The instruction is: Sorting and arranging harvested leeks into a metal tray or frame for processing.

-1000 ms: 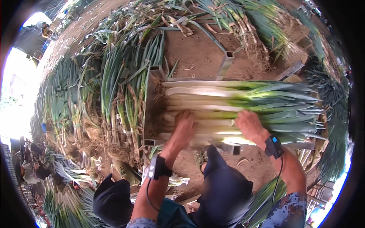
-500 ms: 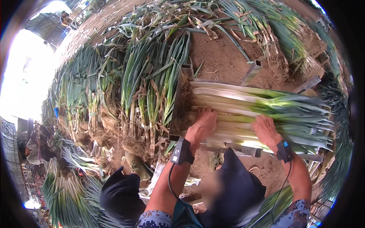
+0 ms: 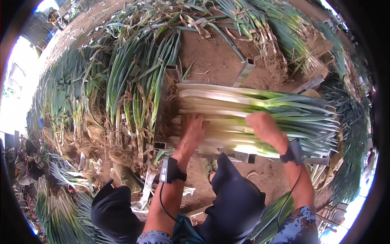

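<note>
Long white-and-green leek stalks (image 3: 252, 98) lie side by side in a flat layer across a grey metal frame of square tubing (image 3: 243, 73), pale root ends to the left, blue-green leaf tips to the right. Root ends sit near the frame's upright side at left, with brown stringy roots (image 3: 173, 92) bunched there. Left hand (image 3: 193, 128): back up, on the white part near the root ends, fingers a little apart and laid over the stalks; cannot tell if they clasp any. Right hand (image 3: 265, 129): further along, where white turns green, fingers curled in and motion-blurred; cannot tell whether a stalk is in the grip. Each wrist has a black strapped box-shaped device with a thin cable, left one (image 3: 170, 173), right one (image 3: 294, 152). Blue-grey pixel-camouflage sleeve (image 3: 300, 227) on the right arm. Below the frame, two dark navy cloth-covered knees (image 3: 237, 199), olive-coloured shoe (image 3: 126, 177) beside the left one. Bare brown soil (image 3: 209, 53) beyond the frame. Left of the frame, large row of untrimmed leeks with dry leaves and shaggy roots (image 3: 122, 87); more rooty leek bunches (image 3: 268, 44) at upper right. Dark green leaf mass (image 3: 345, 130) along the right side, another leek pile (image 3: 61, 209) at lower left, pale stalks with green leaves fanned downward.
</note>
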`<state>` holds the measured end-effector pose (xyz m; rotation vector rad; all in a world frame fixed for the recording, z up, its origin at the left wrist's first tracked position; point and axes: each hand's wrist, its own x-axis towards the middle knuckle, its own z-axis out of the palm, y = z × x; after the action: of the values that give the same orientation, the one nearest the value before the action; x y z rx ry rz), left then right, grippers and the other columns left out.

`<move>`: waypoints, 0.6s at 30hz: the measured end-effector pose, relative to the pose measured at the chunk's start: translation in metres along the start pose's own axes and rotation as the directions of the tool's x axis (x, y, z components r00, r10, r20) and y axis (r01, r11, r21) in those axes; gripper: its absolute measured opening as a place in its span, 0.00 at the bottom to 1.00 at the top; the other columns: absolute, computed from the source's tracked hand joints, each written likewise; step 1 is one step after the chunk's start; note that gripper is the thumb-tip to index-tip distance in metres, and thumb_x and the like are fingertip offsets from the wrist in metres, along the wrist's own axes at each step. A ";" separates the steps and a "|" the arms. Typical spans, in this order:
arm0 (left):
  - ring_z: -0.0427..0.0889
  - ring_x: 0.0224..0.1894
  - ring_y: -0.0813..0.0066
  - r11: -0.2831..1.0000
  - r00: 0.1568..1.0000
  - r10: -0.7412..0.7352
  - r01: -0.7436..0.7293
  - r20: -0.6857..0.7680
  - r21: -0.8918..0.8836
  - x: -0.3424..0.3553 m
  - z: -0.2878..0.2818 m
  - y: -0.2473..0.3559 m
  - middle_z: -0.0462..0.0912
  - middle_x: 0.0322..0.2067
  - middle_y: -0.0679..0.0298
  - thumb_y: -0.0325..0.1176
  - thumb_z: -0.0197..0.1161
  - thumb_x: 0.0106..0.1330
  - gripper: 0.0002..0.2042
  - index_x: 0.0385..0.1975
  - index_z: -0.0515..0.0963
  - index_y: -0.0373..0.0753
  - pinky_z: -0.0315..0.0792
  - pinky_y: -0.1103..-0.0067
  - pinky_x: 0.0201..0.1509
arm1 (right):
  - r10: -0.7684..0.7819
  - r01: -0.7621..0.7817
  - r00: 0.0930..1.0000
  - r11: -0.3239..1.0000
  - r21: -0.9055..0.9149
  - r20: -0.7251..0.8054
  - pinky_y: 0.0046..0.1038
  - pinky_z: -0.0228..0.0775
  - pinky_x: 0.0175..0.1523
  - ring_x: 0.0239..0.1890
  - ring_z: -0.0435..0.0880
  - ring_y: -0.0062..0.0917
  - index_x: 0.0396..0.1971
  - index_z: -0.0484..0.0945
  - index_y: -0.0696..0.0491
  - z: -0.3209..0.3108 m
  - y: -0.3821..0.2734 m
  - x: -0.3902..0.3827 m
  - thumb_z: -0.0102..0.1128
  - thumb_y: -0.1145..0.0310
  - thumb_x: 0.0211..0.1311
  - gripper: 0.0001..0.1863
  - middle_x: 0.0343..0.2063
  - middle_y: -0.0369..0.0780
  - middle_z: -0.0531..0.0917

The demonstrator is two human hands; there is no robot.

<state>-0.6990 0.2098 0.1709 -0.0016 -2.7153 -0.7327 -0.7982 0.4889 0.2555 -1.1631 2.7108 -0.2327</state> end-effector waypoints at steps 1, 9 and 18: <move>0.78 0.51 0.46 0.999 0.994 -0.039 0.039 0.104 -0.001 0.001 0.001 -0.002 0.83 0.45 0.49 0.33 0.66 0.63 0.11 0.44 0.83 0.37 0.68 0.57 0.59 | 0.056 -0.051 0.992 0.997 0.050 -0.111 0.41 0.78 0.42 0.36 0.85 0.44 0.28 0.82 0.54 -0.008 0.007 0.001 0.59 0.74 0.59 0.04 0.28 0.46 0.84; 0.78 0.53 0.51 0.997 0.954 -0.060 0.045 0.294 0.058 0.023 0.004 -0.015 0.85 0.43 0.54 0.43 0.62 0.69 0.13 0.40 0.84 0.40 0.67 0.56 0.59 | 0.053 -0.055 0.993 0.998 -0.012 -0.107 0.43 0.75 0.44 0.37 0.82 0.46 0.30 0.80 0.56 0.027 0.013 0.013 0.62 0.71 0.61 0.05 0.31 0.47 0.82; 0.77 0.50 0.52 0.993 0.961 -0.115 0.104 0.251 0.060 0.021 0.004 -0.009 0.83 0.42 0.55 0.42 0.66 0.66 0.13 0.41 0.80 0.39 0.68 0.57 0.55 | 0.183 -0.153 0.983 0.892 0.424 -0.031 0.43 0.77 0.47 0.42 0.85 0.51 0.42 0.85 0.57 0.044 0.027 0.007 0.68 0.60 0.61 0.16 0.36 0.54 0.86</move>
<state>-0.7210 0.2020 0.1702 0.0711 -2.9971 -0.7465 -0.8118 0.4991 0.2065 -0.8035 2.6095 -0.8007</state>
